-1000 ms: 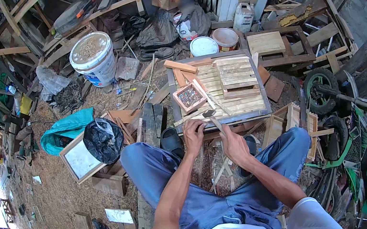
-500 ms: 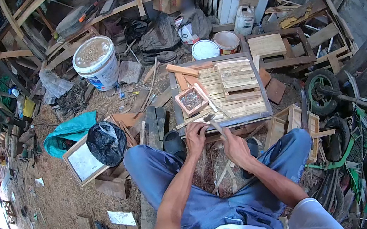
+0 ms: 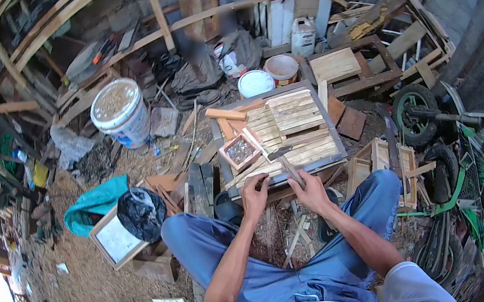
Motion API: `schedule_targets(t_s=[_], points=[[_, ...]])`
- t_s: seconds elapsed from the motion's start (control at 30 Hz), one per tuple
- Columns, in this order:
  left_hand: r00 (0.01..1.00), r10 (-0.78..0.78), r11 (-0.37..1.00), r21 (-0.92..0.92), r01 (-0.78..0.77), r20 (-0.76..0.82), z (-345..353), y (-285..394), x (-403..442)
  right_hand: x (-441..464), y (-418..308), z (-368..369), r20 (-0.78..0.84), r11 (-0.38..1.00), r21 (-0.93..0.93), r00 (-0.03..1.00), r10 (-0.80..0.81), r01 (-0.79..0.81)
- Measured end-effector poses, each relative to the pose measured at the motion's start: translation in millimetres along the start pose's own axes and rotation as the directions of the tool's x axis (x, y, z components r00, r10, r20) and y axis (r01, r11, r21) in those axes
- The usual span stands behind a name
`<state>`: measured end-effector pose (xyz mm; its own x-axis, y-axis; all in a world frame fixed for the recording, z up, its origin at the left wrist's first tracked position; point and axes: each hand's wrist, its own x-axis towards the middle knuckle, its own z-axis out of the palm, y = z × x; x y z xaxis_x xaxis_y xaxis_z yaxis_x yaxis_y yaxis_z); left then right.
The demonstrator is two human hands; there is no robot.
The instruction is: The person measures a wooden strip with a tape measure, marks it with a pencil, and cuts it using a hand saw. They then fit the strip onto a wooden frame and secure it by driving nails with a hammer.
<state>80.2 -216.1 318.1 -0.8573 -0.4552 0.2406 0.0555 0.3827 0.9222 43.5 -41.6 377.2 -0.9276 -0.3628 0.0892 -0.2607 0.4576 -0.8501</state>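
Fingers (image 3: 300, 182) of the right hand (image 3: 311, 195), head view, are clamped around the handle of a hammer (image 3: 291, 169). The hammer's head points away from the seated person, over the near part of a low slatted worktop (image 3: 259, 122); contact with the slats cannot be judged. The left hand (image 3: 254, 199) is just beside the worktop's near edge, its fingers curled with tips close together; whether they grip something small cannot be told. On the worktop, left of the hammer's head, sits a square wooden box (image 3: 249, 162) containing small pieces. Orange-brown wood pieces (image 3: 225, 114) lie beyond it, and a slatted wooden panel (image 3: 296, 110) rests to the right. A white-lidded bucket (image 3: 255, 83) stands past the far edge. Left of the knees, a black bag (image 3: 142, 213) lies by a framed white board (image 3: 114, 237).
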Motion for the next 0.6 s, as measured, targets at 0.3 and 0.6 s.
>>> schedule_targets(t_s=[0.3,0.6], points=[[0.932,-0.301,0.769,-0.528,0.361,0.200,29.4,25.8,-8.7,2.0,6.8,-15.5,-0.022,0.987,0.128,0.995,0.100,-0.096],[0.889,-0.342,0.616,-0.642,0.456,0.303,50.4,52.5,-1.7,16.1,16.0,-28.6,-0.036,0.962,0.226,0.985,0.167,-0.154]])
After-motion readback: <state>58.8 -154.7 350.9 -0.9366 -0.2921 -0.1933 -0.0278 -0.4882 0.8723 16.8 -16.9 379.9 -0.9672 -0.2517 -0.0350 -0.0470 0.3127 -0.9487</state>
